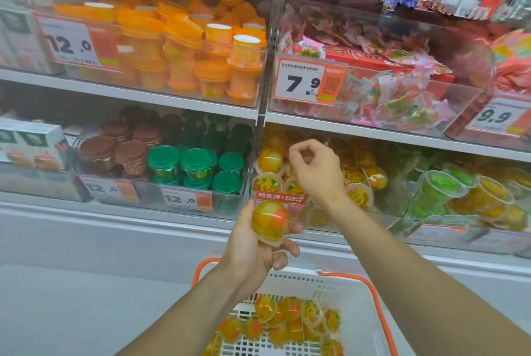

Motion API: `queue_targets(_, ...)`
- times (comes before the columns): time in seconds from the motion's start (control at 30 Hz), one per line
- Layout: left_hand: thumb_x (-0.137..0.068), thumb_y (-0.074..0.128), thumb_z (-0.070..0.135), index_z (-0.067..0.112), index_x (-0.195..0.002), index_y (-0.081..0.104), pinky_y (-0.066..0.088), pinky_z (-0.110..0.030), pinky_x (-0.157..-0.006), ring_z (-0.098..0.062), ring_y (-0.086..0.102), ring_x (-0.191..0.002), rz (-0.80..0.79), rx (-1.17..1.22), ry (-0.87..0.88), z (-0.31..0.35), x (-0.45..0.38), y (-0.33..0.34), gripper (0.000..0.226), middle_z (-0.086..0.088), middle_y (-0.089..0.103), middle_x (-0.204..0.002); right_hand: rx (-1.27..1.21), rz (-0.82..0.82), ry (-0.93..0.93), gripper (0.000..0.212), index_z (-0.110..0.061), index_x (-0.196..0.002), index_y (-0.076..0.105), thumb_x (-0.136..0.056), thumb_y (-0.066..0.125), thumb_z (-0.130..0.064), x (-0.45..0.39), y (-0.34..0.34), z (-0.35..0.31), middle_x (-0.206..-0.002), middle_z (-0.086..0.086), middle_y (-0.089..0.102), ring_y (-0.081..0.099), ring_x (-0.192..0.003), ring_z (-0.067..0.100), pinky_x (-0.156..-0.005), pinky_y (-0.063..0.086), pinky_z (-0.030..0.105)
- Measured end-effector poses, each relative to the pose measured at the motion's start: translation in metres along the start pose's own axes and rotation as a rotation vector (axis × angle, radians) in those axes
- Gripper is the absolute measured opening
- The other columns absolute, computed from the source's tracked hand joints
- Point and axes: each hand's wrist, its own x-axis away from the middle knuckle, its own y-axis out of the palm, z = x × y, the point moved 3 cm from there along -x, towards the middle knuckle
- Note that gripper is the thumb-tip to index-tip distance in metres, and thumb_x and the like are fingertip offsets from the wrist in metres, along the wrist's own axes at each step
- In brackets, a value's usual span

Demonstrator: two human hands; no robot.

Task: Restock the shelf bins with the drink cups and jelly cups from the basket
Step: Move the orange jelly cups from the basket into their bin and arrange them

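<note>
Now left hand (255, 243) grips jelly cup (269, 222); right hand (313, 171) loosely curled, empty, over jelly bin (385, 209). Set cup behind bin's front edge.

The light is bright and even, and it seems to come from above. Shadows are soft; the back of the lower shelf (184, 125) is darker. The clear bin fronts (161, 74) carry pale glare. Corners and side edges are blurred and bent by the wide lens; the middle is sharper.
</note>
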Motion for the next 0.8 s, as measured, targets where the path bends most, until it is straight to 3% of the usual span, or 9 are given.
queue_targets(0.1,-0.101,0.022,0.058,0.013,-0.117,0.065,0.026,-0.023,-0.042,-0.026,0.059,-0.055,-0.013,-0.029,0.037,0.004,-0.001,0.007,0.064,-0.021,0.07,-0.109,-0.092,-0.236,-0.16,0.008,-0.023,-0.1,0.07,-0.096,0.064,-0.028,0.051,-0.007,-0.014,-0.094,-0.012,0.07,0.067,-0.087,0.008,-0.076,0.056,0.025)
queue_targets(0.17,-0.101,0.019,0.058,0.013,-0.112,0.066,0.028,-0.026,-0.045,-0.023,0.06,-0.06,-0.033,-0.036,0.031,0.004,-0.003,0.011,0.066,-0.014,0.072,-0.104,-0.101,-0.451,-0.176,0.024,-0.028,-0.115,0.067,-0.093,0.068,-0.038,0.074,-0.008,-0.012,-0.107,-0.016,0.067,0.068,-0.094,0.018,-0.081,0.058,0.036)
queue_targets(0.23,-0.101,0.016,0.059,0.011,-0.11,0.066,0.033,-0.028,-0.047,-0.02,0.061,-0.064,-0.055,-0.031,-0.018,0.002,-0.004,0.013,0.07,-0.013,0.071,-0.099,-0.096,-0.501,-0.174,0.041,-0.032,-0.124,0.063,-0.086,0.075,-0.042,0.085,-0.011,-0.004,-0.114,-0.017,0.065,0.067,-0.101,0.015,-0.085,0.058,0.036)
queue_targets(0.33,-0.098,0.009,0.065,0.011,-0.12,0.065,0.041,-0.033,-0.054,-0.025,0.067,-0.076,-0.117,-0.102,-0.083,0.003,-0.004,0.016,0.081,-0.015,0.07,-0.113,-0.19,-0.395,-0.169,0.049,-0.028,-0.124,0.063,-0.079,0.082,-0.036,0.085,-0.02,0.006,-0.117,-0.015,0.066,0.065,-0.107,0.011,-0.089,0.055,0.028)
queue_targets(0.43,-0.1,0.014,0.062,0.008,-0.124,0.062,0.045,-0.035,-0.058,-0.035,0.069,-0.088,-0.064,-0.169,-0.087,0.007,-0.004,0.015,0.076,-0.021,0.069,-0.115,-0.154,-0.226,-0.131,0.053,-0.031,-0.121,0.06,-0.075,0.084,-0.038,0.064,-0.032,0.02,-0.119,-0.013,0.065,0.062,-0.113,0.009,-0.096,0.053,0.035)
queue_targets(0.57,-0.102,0.028,0.053,0.002,-0.117,0.062,0.044,-0.034,-0.055,-0.031,0.068,-0.075,0.071,-0.251,-0.085,0.007,-0.006,0.007,0.063,-0.021,0.072,-0.105,0.001,-0.064,-0.013,0.066,-0.026,-0.13,0.045,-0.077,0.085,-0.035,0.021,-0.043,0.036,-0.124,-0.005,0.063,0.063,-0.112,0.013,-0.097,0.052,0.038)
queue_targets(0.67,-0.103,0.028,0.049,0.0,-0.113,0.063,0.042,-0.034,-0.054,-0.03,0.066,-0.071,0.101,-0.264,-0.105,0.003,-0.004,0.005,0.062,-0.02,0.071,-0.097,0.126,-0.007,0.088,0.066,-0.015,-0.128,0.046,-0.079,0.083,-0.038,-0.01,-0.039,0.038,-0.124,0.005,0.062,0.063,-0.109,0.024,-0.093,0.051,0.037)
queue_targets(0.7,-0.103,0.028,0.049,-0.001,-0.113,0.063,0.042,-0.034,-0.054,-0.03,0.065,-0.069,0.103,-0.258,-0.116,0.001,-0.003,0.005,0.061,-0.02,0.071,-0.096,0.167,-0.01,0.128,0.061,-0.01,-0.123,0.05,-0.079,0.083,-0.038,-0.018,-0.037,0.038,-0.118,0.007,0.063,0.062,-0.105,0.024,-0.087,0.049,0.035)
queue_targets(0.8,-0.103,0.029,0.047,-0.001,-0.111,0.063,0.041,-0.033,-0.053,-0.03,0.063,-0.067,0.075,-0.239,-0.145,-0.002,-0.007,0.009,0.06,-0.02,0.07,-0.091,0.274,-0.044,0.245,0.044,-0.008,-0.081,0.055,-0.078,0.083,-0.042,-0.049,-0.031,0.045,-0.078,0.003,0.059,0.058,-0.072,0.02,-0.064,0.042,0.031)
